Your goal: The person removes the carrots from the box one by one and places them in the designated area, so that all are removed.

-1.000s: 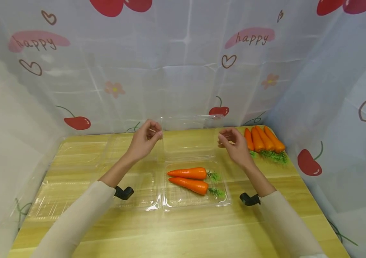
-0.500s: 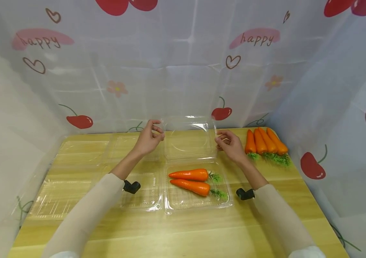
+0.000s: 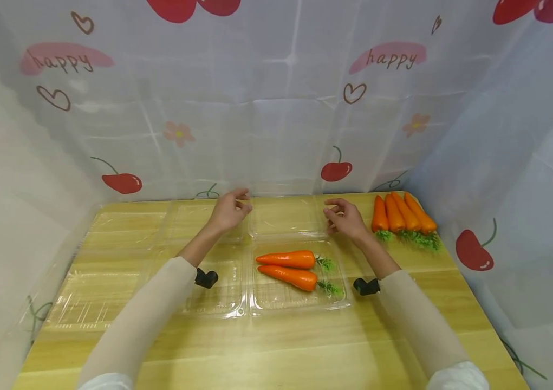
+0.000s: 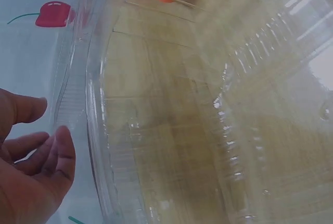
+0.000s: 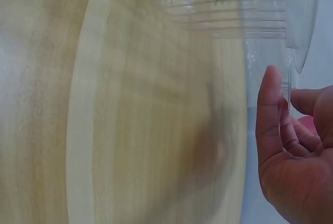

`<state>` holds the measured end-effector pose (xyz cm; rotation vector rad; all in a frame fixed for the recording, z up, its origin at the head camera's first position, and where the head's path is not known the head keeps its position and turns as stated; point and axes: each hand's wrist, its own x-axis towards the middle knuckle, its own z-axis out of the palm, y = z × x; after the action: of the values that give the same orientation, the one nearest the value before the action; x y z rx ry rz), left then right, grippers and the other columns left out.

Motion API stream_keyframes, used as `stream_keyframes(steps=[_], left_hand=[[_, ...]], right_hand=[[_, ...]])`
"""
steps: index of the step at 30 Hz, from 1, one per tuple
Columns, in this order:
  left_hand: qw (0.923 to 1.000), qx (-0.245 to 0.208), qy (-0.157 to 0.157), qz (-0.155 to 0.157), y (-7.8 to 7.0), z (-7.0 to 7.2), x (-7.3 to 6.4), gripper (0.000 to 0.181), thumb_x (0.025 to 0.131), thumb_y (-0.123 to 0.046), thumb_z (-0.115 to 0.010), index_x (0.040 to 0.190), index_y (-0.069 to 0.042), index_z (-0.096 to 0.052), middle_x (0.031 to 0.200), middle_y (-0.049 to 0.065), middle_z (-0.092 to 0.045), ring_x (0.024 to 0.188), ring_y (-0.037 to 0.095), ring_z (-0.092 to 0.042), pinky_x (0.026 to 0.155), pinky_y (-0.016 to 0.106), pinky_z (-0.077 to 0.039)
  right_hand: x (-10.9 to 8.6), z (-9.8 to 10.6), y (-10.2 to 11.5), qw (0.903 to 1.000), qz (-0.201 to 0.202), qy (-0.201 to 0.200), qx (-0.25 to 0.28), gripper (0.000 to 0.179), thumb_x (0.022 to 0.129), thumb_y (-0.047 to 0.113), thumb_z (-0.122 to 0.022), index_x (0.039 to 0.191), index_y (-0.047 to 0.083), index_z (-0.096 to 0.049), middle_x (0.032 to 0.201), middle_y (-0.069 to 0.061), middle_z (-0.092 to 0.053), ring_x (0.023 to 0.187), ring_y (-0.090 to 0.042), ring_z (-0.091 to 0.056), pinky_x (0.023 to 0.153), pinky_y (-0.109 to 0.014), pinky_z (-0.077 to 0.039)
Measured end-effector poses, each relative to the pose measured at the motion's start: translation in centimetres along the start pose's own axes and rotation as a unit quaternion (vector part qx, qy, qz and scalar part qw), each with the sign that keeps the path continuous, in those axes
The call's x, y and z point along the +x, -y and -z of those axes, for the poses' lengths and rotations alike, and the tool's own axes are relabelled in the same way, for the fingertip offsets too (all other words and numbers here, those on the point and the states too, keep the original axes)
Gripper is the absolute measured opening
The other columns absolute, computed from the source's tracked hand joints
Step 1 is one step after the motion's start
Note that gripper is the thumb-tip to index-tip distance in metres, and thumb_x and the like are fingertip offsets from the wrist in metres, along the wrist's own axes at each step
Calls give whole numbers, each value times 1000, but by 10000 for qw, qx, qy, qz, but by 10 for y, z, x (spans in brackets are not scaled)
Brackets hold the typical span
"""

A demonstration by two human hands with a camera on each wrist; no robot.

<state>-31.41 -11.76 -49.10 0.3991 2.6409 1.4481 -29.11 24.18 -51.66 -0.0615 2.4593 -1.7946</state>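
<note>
A clear plastic clamshell box (image 3: 300, 310) holds two orange carrots (image 3: 288, 259) with green tops, lying side by side. Its transparent lid (image 3: 283, 216) is folded back towards the curtain. My left hand (image 3: 229, 210) is at the lid's left edge; in the left wrist view a gap separates thumb and loosely bent fingers (image 4: 63, 153). At the lid's right edge is my right hand (image 3: 346, 216), thumb and fingers apart. In the right wrist view the clear plastic edge passes close to its fingertips (image 5: 270, 81); contact there is hard to judge.
More clear boxes with raised lids stand to the left, including one (image 3: 215, 310) beside the carrots' box. Several carrots (image 3: 403, 214) lie at the back right of the wooden table (image 3: 276, 352). A printed curtain (image 3: 276, 124) closes off the back and sides.
The lid has swung back and down, away from me. Both hands followed it, and their fingers have loosened from its edges. The carrots stay in the box.
</note>
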Motion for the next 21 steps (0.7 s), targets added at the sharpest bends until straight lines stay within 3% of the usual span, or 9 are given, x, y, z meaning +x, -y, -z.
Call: stream_keyframes(steps=[6,11,15,18,21], left_hand=[[9993,274,-47,-266,-1,7,-13,42,109,-19,-63,149,-6,-61,147,19,-66,126,38,-68,100,54,-61],[9953,544,419,-690,-3,7,-23,30,108,-19,-66,135,-8,-69,139,17,-70,120,36,-70,102,53,-59],[9818,1223,896,-1145,-13,6,-42,29,105,-21,-71,132,-10,-72,135,15,-73,120,35,-68,103,51,-58],[9683,1645,1269,-1386,-22,7,-62,31,103,-24,-75,132,-13,-72,135,11,-72,124,35,-64,106,52,-54],[9572,1953,1511,-1511,-28,6,-83,33,101,-29,-77,132,-18,-73,138,6,-71,127,33,-61,109,52,-52]], right_hand=[[-2,-1,-1,9998,-106,-75,-175,50,111,18,-61,153,-6,-47,110,-22,-60,76,-13,-65,66,-27,-66],[-3,1,-5,9997,-136,-174,-145,49,111,17,-61,152,-7,-47,115,-25,-59,79,-14,-67,68,-26,-66],[-7,4,-4,9968,77,-224,-759,45,111,21,-61,147,-6,-54,121,-26,-61,90,-27,-71,78,-34,-67],[-15,3,2,9829,626,-361,-1693,42,111,25,-62,141,-4,-60,129,-26,-61,111,-39,-65,97,-46,-61],[-30,-1,16,9582,1300,-406,-2514,38,108,27,-67,137,3,-64,134,-21,-62,124,-41,-52,107,-55,-46]])
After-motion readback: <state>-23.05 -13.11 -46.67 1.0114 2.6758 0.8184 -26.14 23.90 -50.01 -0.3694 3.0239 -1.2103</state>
